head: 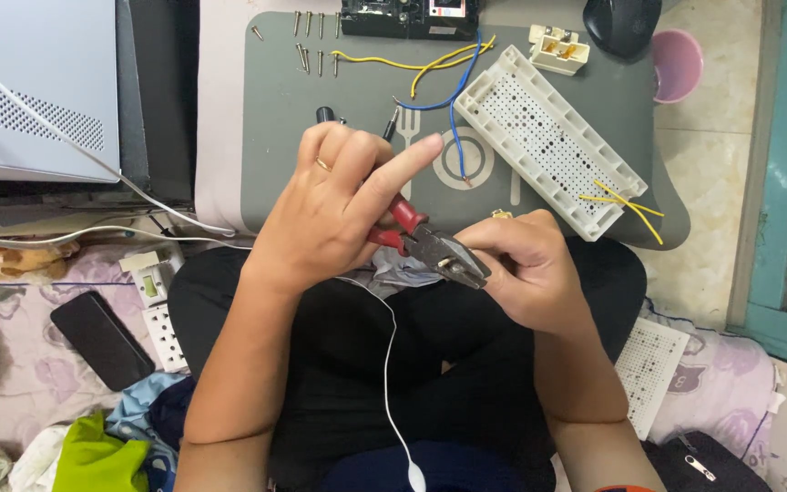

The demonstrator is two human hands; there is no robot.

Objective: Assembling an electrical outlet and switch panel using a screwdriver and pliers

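While left hand (pixel 339 205) grips red-handled pliers (pixel 430 244), right hand (pixel 526 269) pinches something (hidden) at their nose.

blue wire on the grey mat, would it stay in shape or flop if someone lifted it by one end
The blue wire lies in a smooth bend it seems to hold by itself, so it is probably semi-stiff and would sag only a little. It looks thin, so likely very light. Pushed, it would probably slide across the grey mat rather than roll.

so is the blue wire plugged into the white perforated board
No, the blue wire lies loose on the grey mat, its end clear of the white perforated board.
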